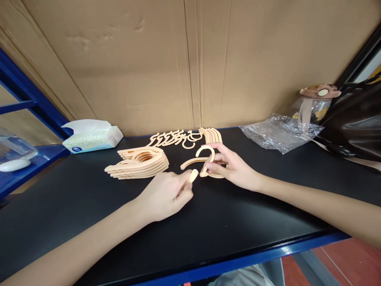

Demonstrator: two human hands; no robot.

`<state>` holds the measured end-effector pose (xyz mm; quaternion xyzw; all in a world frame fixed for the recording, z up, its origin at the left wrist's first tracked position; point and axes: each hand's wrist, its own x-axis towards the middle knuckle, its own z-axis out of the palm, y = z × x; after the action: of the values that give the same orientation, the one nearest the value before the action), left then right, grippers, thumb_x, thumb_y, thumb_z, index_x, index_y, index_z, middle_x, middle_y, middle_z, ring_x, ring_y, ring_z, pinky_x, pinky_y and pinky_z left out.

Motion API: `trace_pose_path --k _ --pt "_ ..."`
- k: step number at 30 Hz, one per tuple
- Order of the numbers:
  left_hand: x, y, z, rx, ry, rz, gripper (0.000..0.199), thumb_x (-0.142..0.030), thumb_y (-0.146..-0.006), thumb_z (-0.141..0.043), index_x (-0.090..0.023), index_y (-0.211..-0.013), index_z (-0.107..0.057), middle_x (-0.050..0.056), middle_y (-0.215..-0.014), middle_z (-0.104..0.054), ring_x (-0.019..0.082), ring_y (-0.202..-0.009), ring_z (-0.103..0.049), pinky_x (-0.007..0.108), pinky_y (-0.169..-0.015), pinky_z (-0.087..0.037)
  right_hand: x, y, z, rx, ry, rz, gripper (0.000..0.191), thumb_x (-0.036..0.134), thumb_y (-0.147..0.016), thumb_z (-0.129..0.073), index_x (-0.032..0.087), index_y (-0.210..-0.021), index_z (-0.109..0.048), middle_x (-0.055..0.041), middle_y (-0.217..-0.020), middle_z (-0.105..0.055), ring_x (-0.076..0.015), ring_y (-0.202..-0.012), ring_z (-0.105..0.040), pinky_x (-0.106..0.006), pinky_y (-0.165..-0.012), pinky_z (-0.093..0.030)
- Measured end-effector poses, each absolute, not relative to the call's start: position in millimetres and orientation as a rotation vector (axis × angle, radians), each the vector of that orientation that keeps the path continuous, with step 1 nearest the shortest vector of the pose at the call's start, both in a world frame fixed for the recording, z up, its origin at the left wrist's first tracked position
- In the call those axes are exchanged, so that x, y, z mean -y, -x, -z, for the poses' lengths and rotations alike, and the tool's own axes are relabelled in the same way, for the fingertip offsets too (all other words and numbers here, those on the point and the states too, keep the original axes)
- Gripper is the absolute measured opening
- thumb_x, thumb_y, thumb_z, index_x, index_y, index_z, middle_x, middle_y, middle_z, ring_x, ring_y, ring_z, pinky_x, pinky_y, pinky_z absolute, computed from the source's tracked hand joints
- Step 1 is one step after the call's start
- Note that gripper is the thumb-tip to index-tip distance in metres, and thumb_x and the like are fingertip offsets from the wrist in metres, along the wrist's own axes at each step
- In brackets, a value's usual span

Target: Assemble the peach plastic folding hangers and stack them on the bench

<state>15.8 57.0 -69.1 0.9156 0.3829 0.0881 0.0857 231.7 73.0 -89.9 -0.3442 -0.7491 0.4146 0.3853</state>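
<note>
My left hand (169, 194) is closed around a beige hanger piece (193, 175); just its rounded end sticks out past the thumb, and the fingers hide the rest. Close by on the right, my right hand (228, 163) pinches a beige hanger hook (210, 150) by its lower end, with the curve upward. A small gap separates the two pieces. Behind the right fingers a curved hanger arm (193, 161) shows in part; I cannot tell whether it touches them. To the left lies a stack of beige folding hangers (139, 167).
Loose hooks (169, 138) and a group of curved hanger arms (212, 136) lie at the back of the black table (143, 246). A tissue pack (92, 137) sits at the back left. On the right are a crumpled plastic bag (279, 133), a bottle (318, 103) and a dark bag (354, 123).
</note>
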Motion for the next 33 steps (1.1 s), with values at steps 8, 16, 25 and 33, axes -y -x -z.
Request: trace_pose_path --k 8,16,25,33 --pt "-58.5 -16.5 70.7 -1.165 -2.878 -0.203 0.028 -0.032 -0.096 -0.024 -0.020 -0.077 -0.041 -0.003 -0.050 -0.049 0.014 -0.042 -0.045 0.026 -0.046 -0.022 -73.3 -232.6 82.7 1.680 0.787 -1.236 0.038 0.027 -0.083 -0.060 0.022 -0.115 -0.041 0.0027 -0.078 -0.063 -0.0094 -0.063 -0.060 -0.027 -0.067 -0.051" --pt "-59.9 -13.5 72.8 -1.095 -2.889 -0.216 0.037 -0.037 -0.098 -0.019 -0.019 -0.079 -0.046 0.002 -0.066 -0.058 0.016 -0.056 -0.053 0.027 -0.053 -0.033 -75.3 -233.2 82.5 1.590 0.763 -1.346 0.040 0.025 -0.082 -0.061 0.021 -0.118 -0.045 0.0026 -0.076 -0.060 -0.0083 -0.062 -0.055 -0.023 -0.060 -0.044" --pt "-59.6 -12.5 73.4 -0.969 -2.849 -0.229 0.029 -0.034 -0.098 -0.021 -0.019 -0.086 -0.043 0.003 -0.074 -0.062 0.017 -0.060 -0.057 0.027 -0.052 -0.033 -79.4 -234.9 84.8 1.567 0.812 -1.459 0.041 0.025 -0.081 -0.062 0.021 -0.119 -0.048 0.0024 -0.078 -0.058 -0.0072 -0.063 -0.052 -0.023 -0.063 -0.042" --pt "-58.8 -12.8 70.5 -1.042 -2.866 -0.265 0.023 -0.035 -0.097 -0.024 -0.021 -0.092 -0.042 -0.002 -0.061 -0.056 0.016 -0.048 -0.050 0.026 -0.047 -0.027 -81.0 -237.6 87.1 1.543 0.776 -1.448 0.040 0.028 -0.081 -0.063 0.023 -0.119 -0.049 0.0021 -0.081 -0.058 -0.0073 -0.064 -0.050 -0.023 -0.064 -0.042"
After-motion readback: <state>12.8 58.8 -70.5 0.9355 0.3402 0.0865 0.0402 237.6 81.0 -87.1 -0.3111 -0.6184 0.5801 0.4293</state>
